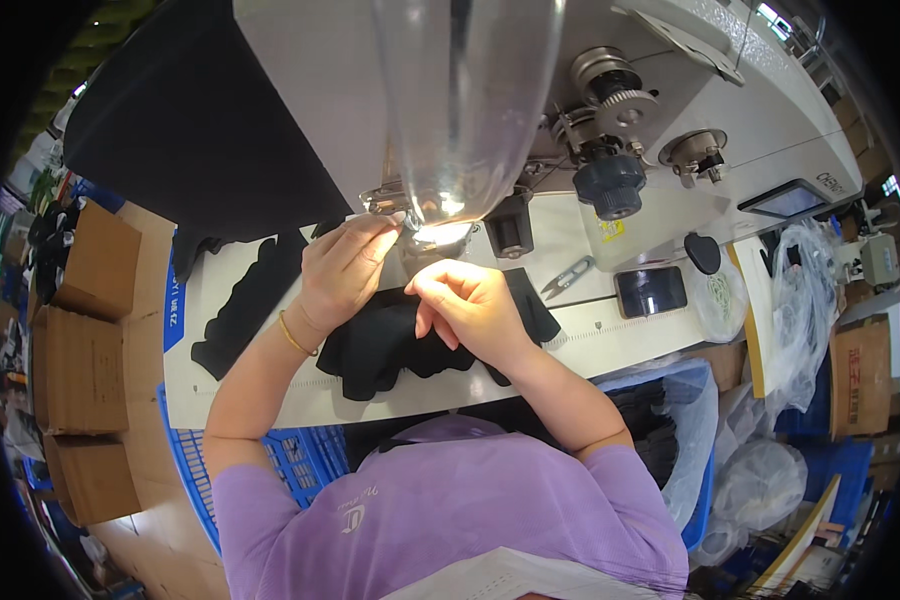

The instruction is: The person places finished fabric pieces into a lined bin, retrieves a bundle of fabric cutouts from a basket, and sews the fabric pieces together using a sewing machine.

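both hands are working at the back edge of the worktop, under the lamp glare by the needle of the sewing machine. the left hand (342, 268) is curling its fingers nearly closed, pinching the edge of the black fabric piece (390, 340) right at the bright spot; a thin gold bracelet (294, 334) is sitting on that wrist. the right hand (467, 305) is lying just beside it, fingers bent and pressing down on the same cloth, thumb and forefinger appearing to nip a fold, though how tightly cannot be told.

the sewing machine (770, 90) is filling the far side of the view, a large smooth off-white body with metal pulleys and a dark round knob (610, 185). the worktop (630, 330) is pale, flat and hard, with a ruler strip running along its front edge. the black fabric piece is soft, matte and crumpled, spreading from the needle toward the front edge in the middle of the worktop. another black scalloped piece (245, 305) is lying well apart toward the left end. small metal snips (568, 277) are resting to the right of the hands, near a dark square box (651, 292).

around the worktop, brown cardboard boxes (90, 370) are stacking up on the left, blue plastic crates (295, 465) are standing below the front edge, and clear plastic bags (800, 300) are bunching on the right.
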The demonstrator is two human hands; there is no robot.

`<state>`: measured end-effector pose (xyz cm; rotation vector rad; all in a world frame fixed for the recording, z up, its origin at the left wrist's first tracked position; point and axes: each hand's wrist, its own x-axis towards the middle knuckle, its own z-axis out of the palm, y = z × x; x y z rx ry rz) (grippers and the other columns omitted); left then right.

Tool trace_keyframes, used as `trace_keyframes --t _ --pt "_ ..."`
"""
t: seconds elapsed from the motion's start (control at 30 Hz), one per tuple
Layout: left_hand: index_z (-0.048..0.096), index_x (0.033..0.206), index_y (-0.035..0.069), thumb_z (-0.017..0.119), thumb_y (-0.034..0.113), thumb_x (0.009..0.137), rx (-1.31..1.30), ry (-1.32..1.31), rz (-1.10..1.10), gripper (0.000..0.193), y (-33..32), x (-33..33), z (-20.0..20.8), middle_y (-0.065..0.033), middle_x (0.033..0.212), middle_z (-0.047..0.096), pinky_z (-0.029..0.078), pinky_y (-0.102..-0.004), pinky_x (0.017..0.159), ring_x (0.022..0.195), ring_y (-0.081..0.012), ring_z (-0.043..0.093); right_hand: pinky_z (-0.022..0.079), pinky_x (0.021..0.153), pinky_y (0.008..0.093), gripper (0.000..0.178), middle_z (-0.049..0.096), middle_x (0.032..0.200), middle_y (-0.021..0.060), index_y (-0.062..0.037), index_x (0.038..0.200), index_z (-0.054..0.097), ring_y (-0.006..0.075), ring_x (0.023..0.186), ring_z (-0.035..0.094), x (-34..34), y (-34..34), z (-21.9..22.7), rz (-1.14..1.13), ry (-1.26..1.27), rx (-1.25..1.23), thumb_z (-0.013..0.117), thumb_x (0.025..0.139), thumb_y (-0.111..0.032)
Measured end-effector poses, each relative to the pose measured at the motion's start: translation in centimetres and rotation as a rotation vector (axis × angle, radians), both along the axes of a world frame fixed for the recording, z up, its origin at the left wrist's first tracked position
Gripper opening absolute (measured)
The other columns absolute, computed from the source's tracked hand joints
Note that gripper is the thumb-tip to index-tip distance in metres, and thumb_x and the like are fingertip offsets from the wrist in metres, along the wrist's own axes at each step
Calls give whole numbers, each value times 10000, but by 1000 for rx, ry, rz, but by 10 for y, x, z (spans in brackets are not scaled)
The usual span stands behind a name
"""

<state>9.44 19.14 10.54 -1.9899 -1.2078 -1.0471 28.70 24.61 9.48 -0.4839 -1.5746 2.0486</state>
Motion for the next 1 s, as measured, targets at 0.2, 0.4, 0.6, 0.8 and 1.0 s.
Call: trace_keyframes --t 0.2,0.4,0.6,0.8,1.0 --pt "683 936 -11 697 -33 734 7 15 125 203 2 -7 -8 -111 908 650 544 -354 638 750 -266 663 331 413 196 169 651 650 55 -3 915 635 32 430 451 0 -2 0 11 -7 14 552 974 -138" --pt "723 977 60 695 44 777 -321 -208 529 203 -14 -85 -46 -157 868 699 489 -362 593 659 -345 619 384 446 203 114 663 685 43 -35 957 659 73 465 507 0 -18 1 -100 -13 252 608 929 -133" --pt "553 1211 -62 651 5 783 -724 -910 342 444 -49 -12 28 -124 1039 641 467 -345 856 995 -206 605 477 567 284 423 605 935 13 -118 1073 685 185 716 580 -15 -46 3 -309 347 1608 767 657 -124" --pt "434 1368 -30 651 26 818 -626 -672 193 594 -60 19 35 -132 1312 498 328 -368 1089 1246 -231 460 451 510 325 234 589 750 80 -50 957 647 240 599 559 -1 -36 -10 -372 201 1078 756 750 -51" --pt "660 993 -47 643 117 914 -990 -1095 -53 183 -26 13 44 -15 682 636 462 -206 551 567 -58 559 405 432 181 151 636 703 -22 -16 975 645 4 536 505 4 -16 12 -132 -104 -16 624 941 -161"
